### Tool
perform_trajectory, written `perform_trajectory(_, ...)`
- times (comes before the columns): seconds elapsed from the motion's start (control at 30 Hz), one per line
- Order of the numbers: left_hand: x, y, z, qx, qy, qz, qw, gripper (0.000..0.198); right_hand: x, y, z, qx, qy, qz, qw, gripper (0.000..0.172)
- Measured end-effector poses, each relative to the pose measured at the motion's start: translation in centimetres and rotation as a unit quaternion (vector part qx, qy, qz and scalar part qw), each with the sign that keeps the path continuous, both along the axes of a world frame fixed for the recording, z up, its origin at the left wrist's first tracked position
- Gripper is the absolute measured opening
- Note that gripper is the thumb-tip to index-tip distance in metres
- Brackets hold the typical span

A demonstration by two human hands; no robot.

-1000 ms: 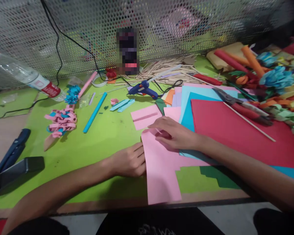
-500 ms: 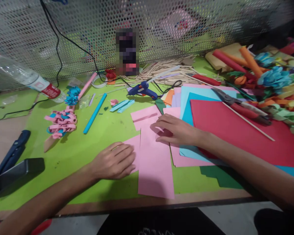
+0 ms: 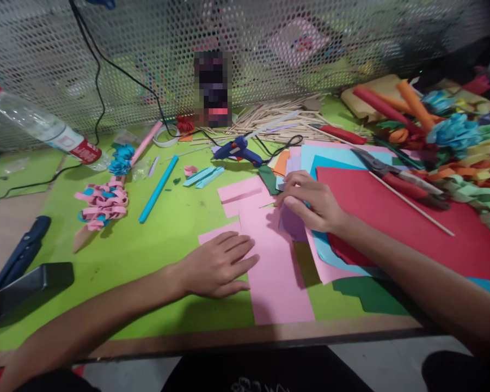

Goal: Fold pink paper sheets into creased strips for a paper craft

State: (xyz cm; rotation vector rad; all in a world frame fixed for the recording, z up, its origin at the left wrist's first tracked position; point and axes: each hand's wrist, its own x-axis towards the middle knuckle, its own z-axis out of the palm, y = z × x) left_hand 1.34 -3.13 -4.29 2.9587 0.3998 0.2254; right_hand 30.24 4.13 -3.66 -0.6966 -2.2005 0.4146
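Observation:
A long pink paper sheet [image 3: 275, 272] lies near the table's front edge, over other pink pieces. My left hand [image 3: 220, 264] rests palm down across its left side, fingers stretched out and slightly apart. My right hand [image 3: 310, 201] is at the sheet's upper right corner, fingers curled and thumb drawn in, seemingly pinching the corner; the fingertips are partly hidden. Under that hand shows a purple paper [image 3: 294, 226], next to a stack topped by a red sheet [image 3: 392, 218]. Above the long sheet lies a pink piece with a folded strip [image 3: 240, 196].
A blue glue gun [image 3: 237, 151] with a cord lies behind the papers. Pliers [image 3: 400, 177] and a thin stick rest on the red sheet. At left are a blue paper tube [image 3: 158, 189], a pink paper-loop craft [image 3: 102, 204], a bottle [image 3: 44, 125] and a stapler [image 3: 18, 253].
The long pink sheet has shifted right and tilted. My left hand has slid right onto it. My right hand has moved right and curled its fingers, and purple paper now shows beneath.

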Motion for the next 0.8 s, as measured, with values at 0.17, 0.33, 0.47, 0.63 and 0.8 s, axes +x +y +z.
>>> perform_trajectory(0.17,0.7,0.2,-0.4,0.013,-0.027,-0.057,0.998,0.05,-0.4,-0.1,-0.2,0.001,0.025,0.001,1.0,0.028)
perform_trajectory(0.33,0.7,0.5,-0.3,-0.006,-0.006,-0.094,0.996,0.053,-0.7,-0.2,-0.8,0.027,0.013,0.005,1.0,0.026)
perform_trajectory(0.47,1.2,0.8,0.0,-0.025,0.009,-0.097,0.995,0.059,-1.0,-0.3,-1.3,0.051,-0.043,0.007,0.998,0.022)
perform_trajectory(0.63,2.0,1.1,0.2,-0.048,0.031,-0.101,0.993,0.064,-1.5,-0.5,-1.7,0.085,-0.129,0.005,0.988,0.015)
perform_trajectory(0.8,0.9,0.6,0.0,-0.017,-0.021,-0.063,0.998,0.056,-1.2,-0.9,-1.3,0.116,-0.152,0.023,0.981,0.03)
